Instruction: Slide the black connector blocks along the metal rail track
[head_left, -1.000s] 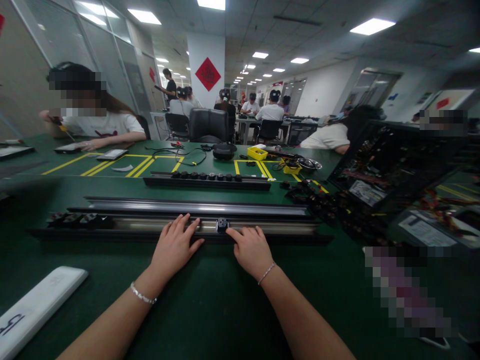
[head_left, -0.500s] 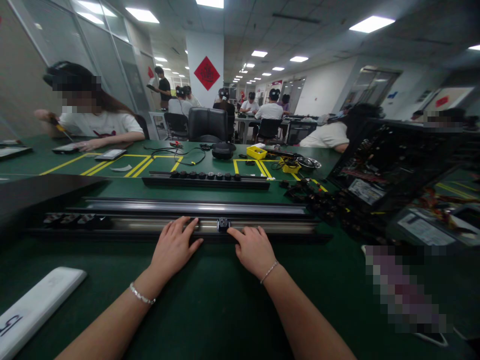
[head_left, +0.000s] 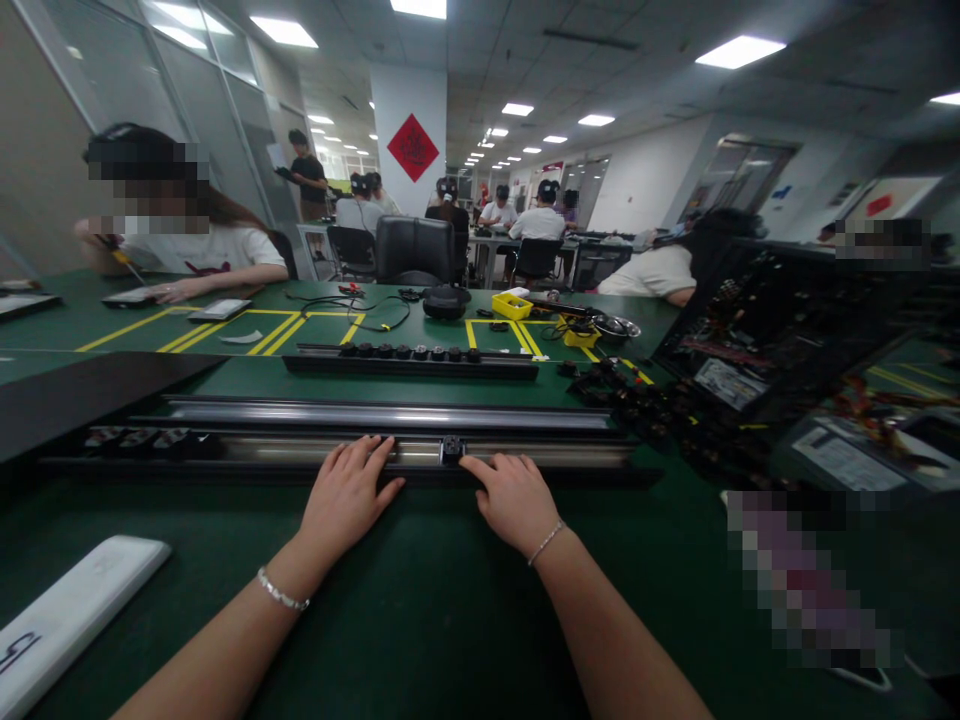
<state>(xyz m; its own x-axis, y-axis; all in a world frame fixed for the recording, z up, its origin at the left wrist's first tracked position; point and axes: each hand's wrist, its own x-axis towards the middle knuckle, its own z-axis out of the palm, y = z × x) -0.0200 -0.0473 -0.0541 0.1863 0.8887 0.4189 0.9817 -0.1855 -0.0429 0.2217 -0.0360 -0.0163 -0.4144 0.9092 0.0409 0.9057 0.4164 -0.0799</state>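
Observation:
A long metal rail with a black edge lies crosswise on the green table. In its channel sits a small black socket module, right of the middle. My left hand rests on the rail to the left of that module, fingers spread and holding nothing. With its index fingertip at the module's lower right side, my right hand lies across the rail's near edge, fingers apart. Several similar black modules sit at the rail's left end.
Behind lies a second rail, and farther back a black strip carries several modules. A heap of black parts and an open computer case stand right. A white bar lies front left. A co-worker sits across the table.
The socket module has slid slightly right along the rail, and my right hand has moved right with it. My left hand has stayed almost in place. A standing person in the background has shifted left.

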